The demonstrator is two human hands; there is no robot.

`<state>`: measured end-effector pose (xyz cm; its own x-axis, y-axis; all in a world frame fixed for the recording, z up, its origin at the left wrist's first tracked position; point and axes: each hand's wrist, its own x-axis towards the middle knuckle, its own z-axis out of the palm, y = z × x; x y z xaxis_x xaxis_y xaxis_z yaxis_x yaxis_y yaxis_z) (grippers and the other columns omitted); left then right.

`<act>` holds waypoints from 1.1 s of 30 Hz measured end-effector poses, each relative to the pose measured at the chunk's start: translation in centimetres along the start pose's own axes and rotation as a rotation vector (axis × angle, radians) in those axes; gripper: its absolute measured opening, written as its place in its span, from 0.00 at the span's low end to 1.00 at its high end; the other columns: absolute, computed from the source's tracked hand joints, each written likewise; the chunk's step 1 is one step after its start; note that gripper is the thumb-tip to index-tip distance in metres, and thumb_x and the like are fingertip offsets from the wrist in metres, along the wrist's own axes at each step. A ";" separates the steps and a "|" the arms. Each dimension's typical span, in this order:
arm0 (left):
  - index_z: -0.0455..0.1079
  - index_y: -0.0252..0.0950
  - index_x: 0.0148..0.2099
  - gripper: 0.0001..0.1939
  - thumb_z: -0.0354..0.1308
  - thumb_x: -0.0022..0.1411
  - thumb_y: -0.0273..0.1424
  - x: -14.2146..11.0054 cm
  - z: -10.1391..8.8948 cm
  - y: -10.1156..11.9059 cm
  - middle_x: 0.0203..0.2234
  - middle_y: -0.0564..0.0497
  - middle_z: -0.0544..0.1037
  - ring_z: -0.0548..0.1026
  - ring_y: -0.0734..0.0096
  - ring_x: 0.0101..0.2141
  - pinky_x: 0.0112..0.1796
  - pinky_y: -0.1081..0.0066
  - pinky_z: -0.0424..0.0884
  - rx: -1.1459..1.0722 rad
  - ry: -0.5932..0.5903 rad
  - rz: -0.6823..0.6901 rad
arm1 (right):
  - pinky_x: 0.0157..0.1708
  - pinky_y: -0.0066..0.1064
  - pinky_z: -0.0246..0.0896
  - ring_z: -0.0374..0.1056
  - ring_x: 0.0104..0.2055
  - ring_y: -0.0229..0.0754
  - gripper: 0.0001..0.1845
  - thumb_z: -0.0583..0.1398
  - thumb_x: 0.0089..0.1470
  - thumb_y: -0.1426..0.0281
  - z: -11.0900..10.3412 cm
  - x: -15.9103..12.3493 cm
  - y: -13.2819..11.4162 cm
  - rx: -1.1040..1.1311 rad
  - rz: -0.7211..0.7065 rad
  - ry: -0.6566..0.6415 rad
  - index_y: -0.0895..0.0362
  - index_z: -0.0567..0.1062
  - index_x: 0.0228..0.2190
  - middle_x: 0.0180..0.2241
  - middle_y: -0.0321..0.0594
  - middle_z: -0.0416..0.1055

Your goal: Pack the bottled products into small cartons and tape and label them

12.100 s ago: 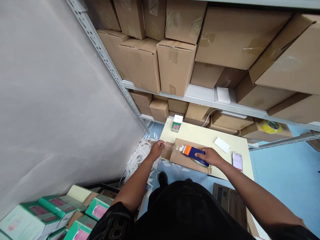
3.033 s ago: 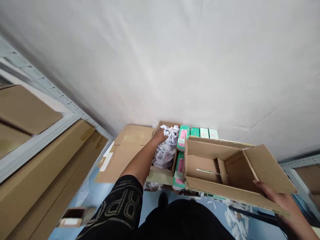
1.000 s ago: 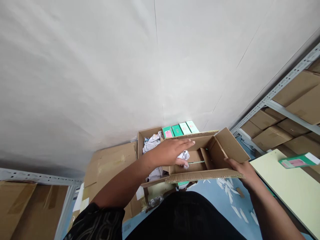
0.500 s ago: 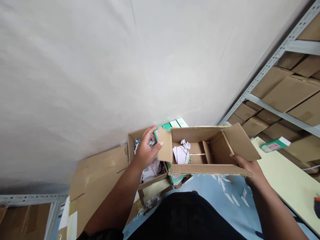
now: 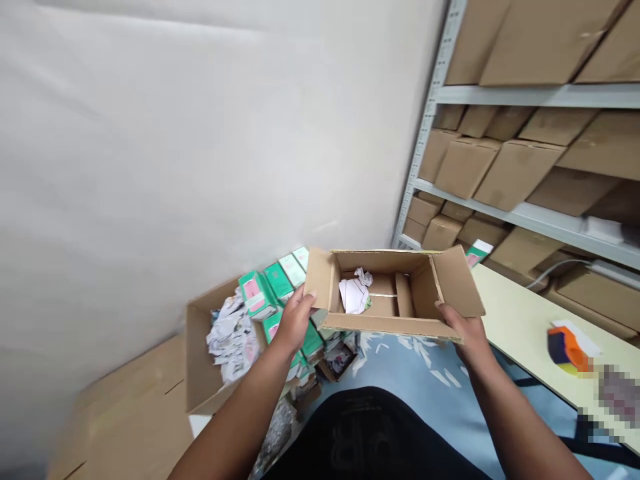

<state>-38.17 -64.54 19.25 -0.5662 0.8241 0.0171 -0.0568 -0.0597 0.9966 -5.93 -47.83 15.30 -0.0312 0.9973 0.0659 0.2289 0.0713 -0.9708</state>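
An open cardboard box (image 5: 390,325) is held up in front of me between both hands, its end flaps folded outward. My left hand (image 5: 295,319) grips the left flap, thumb on top. On the opposite side my right hand (image 5: 463,327) is closed on the box near the right flap, thumb at its inner edge. Inside the box, toward the left, lies a crumpled piece of white paper (image 5: 354,296); a folded cardboard piece (image 5: 404,295) stands at the right. Just beyond my left hand are several green and white product boxes (image 5: 257,293).
A larger open carton (image 5: 200,347) full of crumpled paper (image 5: 233,340) stands at the left. Metal shelving (image 5: 525,97) with cardboard boxes runs along the right. A pale table (image 5: 520,300) bears an orange and dark item (image 5: 567,350). Paper scraps (image 5: 440,377) lie on the blue floor.
My view has turned to the right, bringing more shelving and table into sight. Both hands still hold the box, and my left hand now grips its left flap, away from the paper-filled carton.
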 end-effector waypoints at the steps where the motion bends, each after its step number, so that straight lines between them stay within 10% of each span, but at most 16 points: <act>1: 0.72 0.36 0.58 0.30 0.59 0.62 0.50 0.5 2.2 -0.8 0.45 0.45 0.83 0.81 0.55 0.45 0.43 0.60 0.79 -0.031 0.001 -0.022 | 0.39 0.35 0.69 0.74 0.42 0.51 0.24 0.67 0.47 0.54 -1.6 0.8 0.9 -0.001 0.013 0.014 0.57 0.78 0.42 0.40 0.43 0.80; 9: 0.73 0.35 0.54 0.35 0.68 0.53 0.55 3.4 20.3 -6.5 0.41 0.44 0.84 0.82 0.52 0.44 0.44 0.59 0.77 -0.108 -0.134 -0.161 | 0.40 0.35 0.70 0.76 0.45 0.53 0.22 0.66 0.48 0.54 -14.6 5.8 9.3 -0.054 0.136 0.154 0.59 0.81 0.36 0.36 0.47 0.82; 14: 0.75 0.34 0.52 0.34 0.70 0.51 0.53 4.7 28.5 -9.0 0.39 0.43 0.84 0.82 0.52 0.44 0.45 0.60 0.76 -0.099 -0.239 -0.309 | 0.44 0.36 0.71 0.77 0.49 0.55 0.26 0.67 0.47 0.53 -19.7 7.3 13.7 -0.045 0.265 0.231 0.60 0.82 0.41 0.44 0.50 0.82; 22: 0.75 0.36 0.47 0.20 0.62 0.58 0.44 11.4 36.9 -14.2 0.41 0.43 0.83 0.81 0.55 0.44 0.37 0.65 0.76 0.113 -0.428 -0.493 | 0.39 0.36 0.76 0.78 0.49 0.55 0.36 0.71 0.43 0.58 -22.9 9.6 19.0 0.100 0.426 0.313 0.58 0.77 0.54 0.52 0.50 0.80; 33: 0.71 0.36 0.43 0.15 0.59 0.58 0.40 22.4 46.2 -23.5 0.46 0.40 0.81 0.78 0.54 0.52 0.42 0.63 0.78 0.170 -0.657 -0.549 | 0.35 0.36 0.74 0.77 0.46 0.52 0.21 0.70 0.44 0.61 -22.8 17.6 22.1 0.227 0.673 0.427 0.53 0.78 0.41 0.45 0.47 0.81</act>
<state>-11.51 -18.60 -0.11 0.0970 0.8727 -0.4785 -0.0299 0.4831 0.8751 20.79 -28.35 0.30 0.4249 0.7488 -0.5087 -0.1370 -0.5023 -0.8538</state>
